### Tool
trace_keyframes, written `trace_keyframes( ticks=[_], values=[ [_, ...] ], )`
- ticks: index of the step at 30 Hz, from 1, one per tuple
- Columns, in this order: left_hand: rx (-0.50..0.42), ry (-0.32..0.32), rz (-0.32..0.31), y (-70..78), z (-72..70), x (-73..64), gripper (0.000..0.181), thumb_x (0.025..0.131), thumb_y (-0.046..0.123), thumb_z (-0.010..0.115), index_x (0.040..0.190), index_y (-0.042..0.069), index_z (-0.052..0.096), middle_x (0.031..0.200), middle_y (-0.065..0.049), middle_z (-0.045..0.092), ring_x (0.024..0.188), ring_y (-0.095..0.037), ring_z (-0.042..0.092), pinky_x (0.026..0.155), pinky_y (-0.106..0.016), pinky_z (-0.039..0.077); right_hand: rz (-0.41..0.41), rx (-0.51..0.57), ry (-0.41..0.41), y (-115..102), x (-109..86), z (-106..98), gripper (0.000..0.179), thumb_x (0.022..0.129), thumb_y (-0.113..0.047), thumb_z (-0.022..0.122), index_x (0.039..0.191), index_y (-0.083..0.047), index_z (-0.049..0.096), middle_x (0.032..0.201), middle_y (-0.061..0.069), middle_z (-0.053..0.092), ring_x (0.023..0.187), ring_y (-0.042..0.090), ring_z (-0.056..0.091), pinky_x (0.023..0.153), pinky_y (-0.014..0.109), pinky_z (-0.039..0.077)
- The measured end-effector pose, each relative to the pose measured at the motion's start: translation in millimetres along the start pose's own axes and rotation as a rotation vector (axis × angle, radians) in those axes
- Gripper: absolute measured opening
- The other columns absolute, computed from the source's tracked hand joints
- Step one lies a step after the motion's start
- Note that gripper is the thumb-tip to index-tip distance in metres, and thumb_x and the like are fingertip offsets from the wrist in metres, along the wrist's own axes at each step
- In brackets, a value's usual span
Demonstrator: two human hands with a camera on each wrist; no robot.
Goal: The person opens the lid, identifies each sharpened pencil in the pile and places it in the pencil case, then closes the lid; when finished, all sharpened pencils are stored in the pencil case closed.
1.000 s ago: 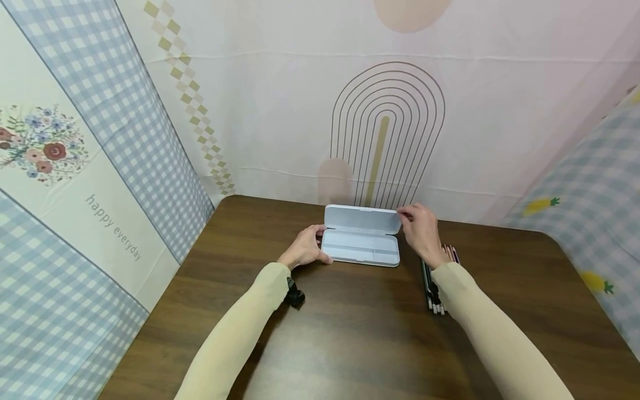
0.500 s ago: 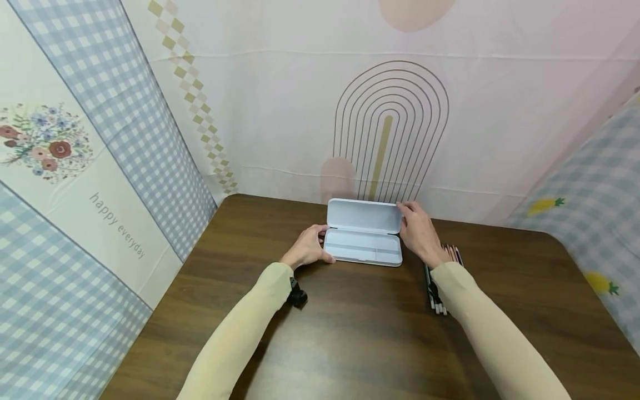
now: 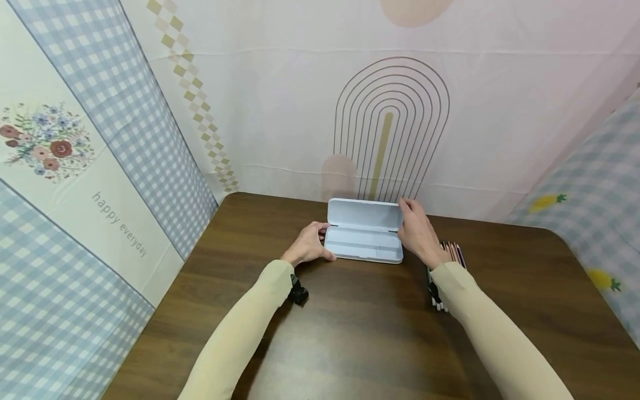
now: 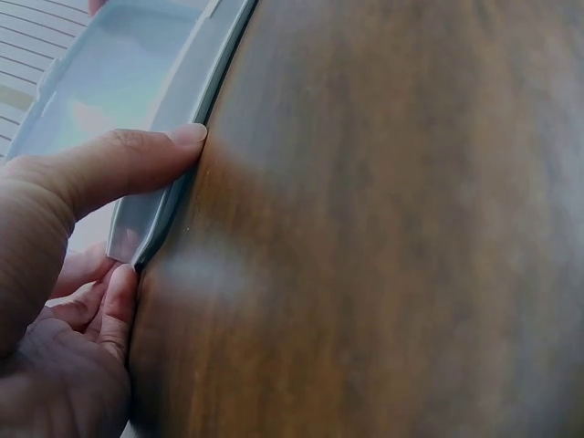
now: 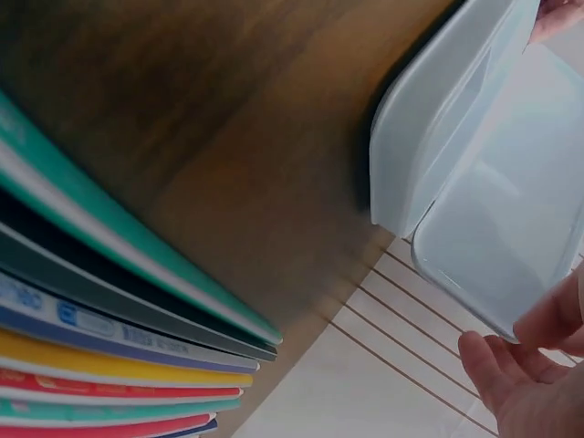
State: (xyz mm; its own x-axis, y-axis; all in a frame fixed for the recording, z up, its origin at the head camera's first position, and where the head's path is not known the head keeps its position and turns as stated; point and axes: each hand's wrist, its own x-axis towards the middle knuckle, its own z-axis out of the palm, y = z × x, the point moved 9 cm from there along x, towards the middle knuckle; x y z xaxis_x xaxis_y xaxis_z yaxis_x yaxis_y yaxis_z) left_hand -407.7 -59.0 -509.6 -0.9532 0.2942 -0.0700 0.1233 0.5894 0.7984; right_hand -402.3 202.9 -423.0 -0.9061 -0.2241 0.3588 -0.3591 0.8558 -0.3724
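A white pencil case lies on the table with its lid (image 3: 365, 214) standing up at the back. Its base (image 3: 367, 258) has a long compartment and smaller sections, with nothing in them. My left hand (image 3: 309, 244) grips the base's left end. In the left wrist view the thumb (image 4: 137, 164) lies on the front edge and the fingers curl at the end. My right hand (image 3: 418, 233) pinches the lid's right edge between thumb and fingers, as the right wrist view shows at the lid corner (image 5: 497, 237).
Several pencils (image 3: 454, 253) lie side by side right of the case, partly hidden under the right forearm; up close they show coloured barrels (image 5: 128, 351). A patterned cloth (image 3: 280, 111) hangs just behind the wooden table (image 3: 360, 322). Another checked cloth (image 3: 125, 111) hangs at left.
The lid has swung slightly further up and back with my right hand, whose fingers now sit at the lid's right edge. The left hand keeps its hold on the base.
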Motion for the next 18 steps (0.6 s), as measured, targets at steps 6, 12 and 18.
trace_keyframes(
  ticks=[6,12,18],
  values=[
    [0.003,-0.001,0.005,1.0,-0.3,-0.9,0.098,0.072,0.012,0.100,0.158,0.000,0.053,0.155,-0.018,0.056,0.138,-0.034,0.062,0.119,-0.044,0.054,0.065,0.070,0.024,1.2,-11.2,-10.7,0.066,0.094,0.013,0.042,0.160,0.014,0.041,0.159,0.039,0.046,0.147,0.056,0.047,0.121,0.068,0.045],
    [0.010,-0.003,0.006,0.7,0.2,-1.2,0.098,0.072,0.013,0.100,0.158,0.001,0.053,0.156,-0.017,0.056,0.137,-0.033,0.062,0.118,-0.044,0.054,0.072,0.124,0.149,1.2,-26.8,-37.1,0.052,0.101,0.005,0.052,0.151,0.017,0.051,0.142,0.040,0.059,0.126,0.057,0.062,0.106,0.068,0.054],
    [-0.002,-0.008,0.004,-0.5,0.7,-0.9,0.098,0.073,0.012,0.100,0.158,0.002,0.052,0.155,-0.017,0.056,0.138,-0.034,0.061,0.119,-0.045,0.053,0.116,0.139,0.169,7.7,-45.1,-60.9,0.041,0.099,0.001,0.063,0.135,0.020,0.063,0.121,0.038,0.067,0.106,0.052,0.069,0.092,0.065,0.059]
  ],
)
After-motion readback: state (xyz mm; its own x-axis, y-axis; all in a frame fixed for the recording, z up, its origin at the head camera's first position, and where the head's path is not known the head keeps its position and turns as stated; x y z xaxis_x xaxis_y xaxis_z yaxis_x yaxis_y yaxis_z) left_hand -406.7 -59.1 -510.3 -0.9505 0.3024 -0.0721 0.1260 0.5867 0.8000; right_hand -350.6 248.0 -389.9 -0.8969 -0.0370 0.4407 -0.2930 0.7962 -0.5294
